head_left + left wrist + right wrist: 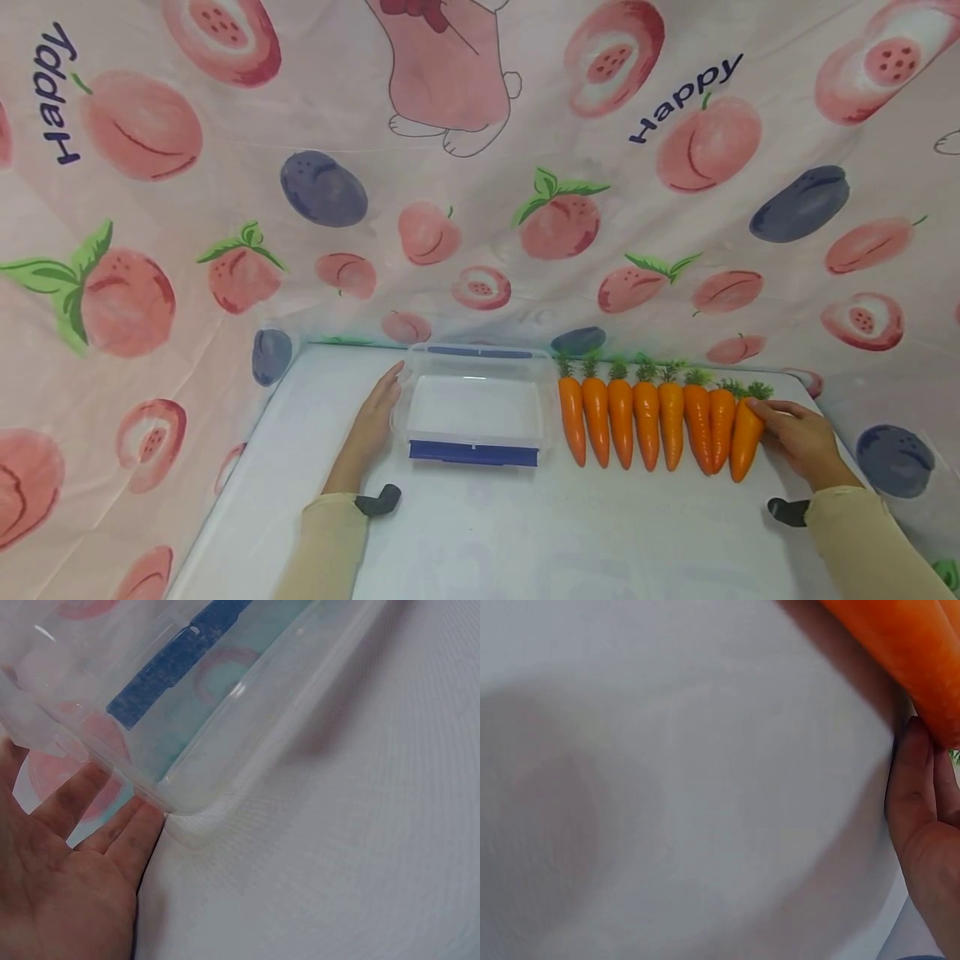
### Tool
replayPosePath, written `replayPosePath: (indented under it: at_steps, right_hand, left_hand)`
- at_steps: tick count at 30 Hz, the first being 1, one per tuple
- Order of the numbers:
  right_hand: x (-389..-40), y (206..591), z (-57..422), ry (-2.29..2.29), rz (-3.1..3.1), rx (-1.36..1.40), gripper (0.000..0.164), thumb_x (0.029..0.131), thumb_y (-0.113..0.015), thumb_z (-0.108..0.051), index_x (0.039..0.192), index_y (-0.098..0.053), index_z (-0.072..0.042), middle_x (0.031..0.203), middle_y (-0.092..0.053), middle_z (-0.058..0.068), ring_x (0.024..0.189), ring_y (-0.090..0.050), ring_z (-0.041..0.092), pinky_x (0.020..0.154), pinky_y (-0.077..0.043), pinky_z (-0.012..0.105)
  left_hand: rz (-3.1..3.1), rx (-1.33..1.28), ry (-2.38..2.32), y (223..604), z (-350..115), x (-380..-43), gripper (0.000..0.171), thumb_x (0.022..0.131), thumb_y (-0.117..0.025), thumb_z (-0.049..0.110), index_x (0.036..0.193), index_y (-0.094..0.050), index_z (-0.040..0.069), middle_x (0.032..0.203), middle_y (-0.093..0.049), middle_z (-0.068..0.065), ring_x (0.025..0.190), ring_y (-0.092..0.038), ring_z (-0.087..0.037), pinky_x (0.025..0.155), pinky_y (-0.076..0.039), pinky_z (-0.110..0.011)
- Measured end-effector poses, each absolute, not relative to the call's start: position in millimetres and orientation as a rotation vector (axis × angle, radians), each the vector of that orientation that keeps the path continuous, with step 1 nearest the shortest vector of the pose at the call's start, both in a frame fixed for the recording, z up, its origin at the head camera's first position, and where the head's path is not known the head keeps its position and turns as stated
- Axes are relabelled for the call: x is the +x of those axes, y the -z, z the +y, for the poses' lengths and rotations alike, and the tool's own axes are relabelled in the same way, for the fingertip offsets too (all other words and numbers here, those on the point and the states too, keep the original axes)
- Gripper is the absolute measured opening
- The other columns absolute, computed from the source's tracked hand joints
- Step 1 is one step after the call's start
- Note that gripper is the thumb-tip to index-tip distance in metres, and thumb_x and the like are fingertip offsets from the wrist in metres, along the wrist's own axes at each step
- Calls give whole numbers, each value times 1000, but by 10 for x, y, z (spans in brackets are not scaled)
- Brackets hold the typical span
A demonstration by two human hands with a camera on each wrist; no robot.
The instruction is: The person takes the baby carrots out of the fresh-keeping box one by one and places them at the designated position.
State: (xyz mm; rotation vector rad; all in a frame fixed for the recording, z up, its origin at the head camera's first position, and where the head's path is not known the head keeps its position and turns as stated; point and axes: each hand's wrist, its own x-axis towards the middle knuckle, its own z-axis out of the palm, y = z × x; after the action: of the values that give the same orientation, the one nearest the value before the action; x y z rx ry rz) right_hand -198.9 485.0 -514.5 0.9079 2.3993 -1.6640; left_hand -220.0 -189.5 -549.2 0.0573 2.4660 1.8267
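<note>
My left hand (378, 410) is at the left side of a clear plastic box (474, 360) with blue clips on its front and back edges. Its straight fingers touch the box wall (247, 727) in the left wrist view. A row of orange carrots (647, 425) with green leafy tops lies to the right of the box. At the row's right end, my right hand (806, 437) pinches the last carrot (745, 442) near its leafy top. That carrot slants, its tip toward the front left. In the right wrist view, my fingertips (915, 746) meet the carrot's side (900, 645).
A white table (585, 533) bears the box and the carrots. Behind it and at both sides hangs a pink cloth (450, 183) printed with fruit. The leftmost carrot (572, 421) lies close against the box's right side.
</note>
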Motion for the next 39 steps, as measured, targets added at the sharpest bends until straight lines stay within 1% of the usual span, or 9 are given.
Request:
replayPosePath:
  at_steps: [6, 9, 12, 14, 24, 28, 32, 35, 39]
  right_hand:
    - [-1993, 5168, 4860, 1571, 2448, 914, 100, 91, -67, -58, 155, -28, 8, 154, -36, 34, 77, -56, -4, 65, -62, 22]
    - [-1996, 5181, 4865, 1524, 2456, 936, 100, 91, -65, -60, 155, -28, 8, 157, -35, 33, 93, -63, 16, 62, -61, 21]
    - [-2001, 5194, 4866, 1490, 2460, 958, 101, 91, -65, -61, 155, -29, 8, 156, -35, 33, 113, -59, 38, 57, -59, 21]
    - [-2008, 5205, 4868, 1470, 2467, 974, 103, 89, -66, -64, 155, -30, 8, 156, -36, 33, 123, -55, 44, 54, -57, 20]
    - [-2039, 5231, 4883, 1399, 2501, 982, 105, 87, -64, -69, 154, -34, 6, 154, -39, 32, 130, -51, 46, 55, -58, 22]
    - [-2020, 5213, 4855, 1348, 2545, 979, 104, 88, -62, -70, 153, -35, 7, 152, -41, 34, 130, -51, 47, 79, -63, 37]
    - [-1985, 5178, 4820, 1274, 2603, 963, 103, 89, -59, -72, 150, -38, 8, 148, -43, 35, 129, -51, 49, 105, -50, 56]
    - [-1968, 5161, 4826, 1227, 2631, 954, 103, 89, -57, -74, 149, -38, 8, 145, -45, 36, 126, -51, 49, 107, -48, 60]
    - [-1945, 5131, 4867, 1180, 2663, 931, 104, 89, -58, -74, 149, -37, 8, 144, -45, 36, 121, -54, 49, 93, -58, 53]
  left_hand:
    - [2479, 55, -1816, 5484, -1888, -2204, 54, 106, -33, 61, 157, -34, 44, 169, -29, 0, 158, -22, -30, 129, -15, -56]
    - [2483, 56, -1809, 5483, -1889, -2201, 55, 105, -33, 62, 157, -34, 44, 169, -29, -1, 158, -22, -30, 129, -16, -56]
    - [2485, 57, -1807, 5483, -1889, -2200, 55, 105, -33, 62, 157, -34, 43, 169, -29, -1, 158, -22, -30, 129, -16, -56]
    - [2484, 56, -1809, 5480, -1889, -2198, 55, 105, -33, 62, 157, -34, 43, 169, -29, -1, 158, -23, -30, 129, -16, -56]
    - [2480, 72, -1829, 5484, -1894, -2196, 53, 106, -34, 61, 156, -35, 44, 168, -31, -1, 157, -23, -30, 129, -16, -55]
    - [2476, 86, -1838, 5519, -1903, -2210, 53, 106, -34, 60, 156, -35, 44, 168, -30, 0, 158, -22, -29, 129, -15, -55]
    - [2478, 93, -1840, 5545, -1905, -2225, 52, 106, -34, 60, 156, -35, 45, 168, -31, 1, 158, -23, -29, 129, -16, -56]
    - [2492, 95, -1833, 5544, -1898, -2223, 53, 106, -34, 61, 156, -35, 45, 168, -31, 0, 157, -24, -30, 129, -16, -56]
    - [2484, 93, -1841, 5540, -1881, -2211, 52, 107, -34, 59, 157, -35, 43, 168, -30, -1, 157, -23, -31, 129, -16, -56]
